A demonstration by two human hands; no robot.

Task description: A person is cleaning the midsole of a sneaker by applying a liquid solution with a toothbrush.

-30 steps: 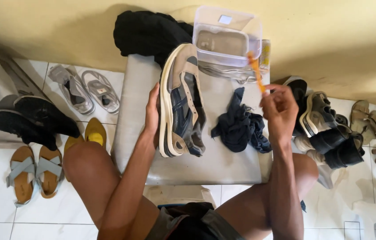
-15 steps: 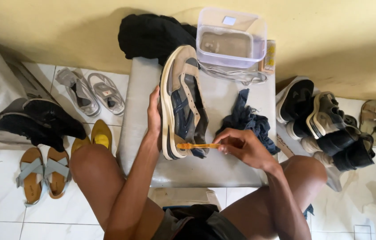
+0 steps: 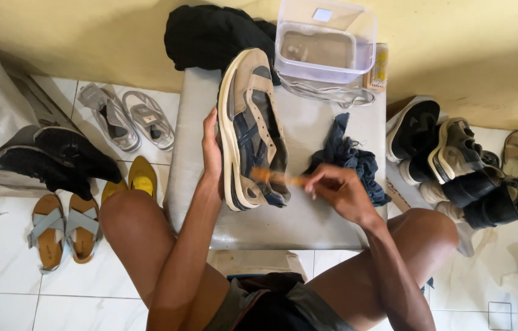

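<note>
Head view: a beige and navy sneaker (image 3: 251,132) stands on its side edge on a low grey stool (image 3: 308,214), sole toward the left hand (image 3: 212,150), whose fingers are wrapped flat along the sole's rim, steadying it. The right hand (image 3: 340,191) pinches a small orange brush (image 3: 271,178) between thumb and closed fingers; the brush is blurred, and its tip lies against the shoe's side near the heel. Just beyond the right fingers sits a crumpled dark blue cloth (image 3: 348,159), touching nothing I can be sure of. Farther from both hands, at the stool's far end, a clear plastic tub of cloudy water (image 3: 323,46) stands beside a black garment (image 3: 210,37). On the tiled floor, grey sandals (image 3: 125,116), black sneakers (image 3: 50,160), tan slides (image 3: 63,230) and yellow shoes (image 3: 130,181) lie left of the left hand; a heap of dark shoes (image 3: 455,162) lies right of the right one. As I judge it, the shoe is balanced on a narrow edge, so a hard stroke could tip it off the left palm, and a wide elbow swing could knock the tub and spill water.
</note>
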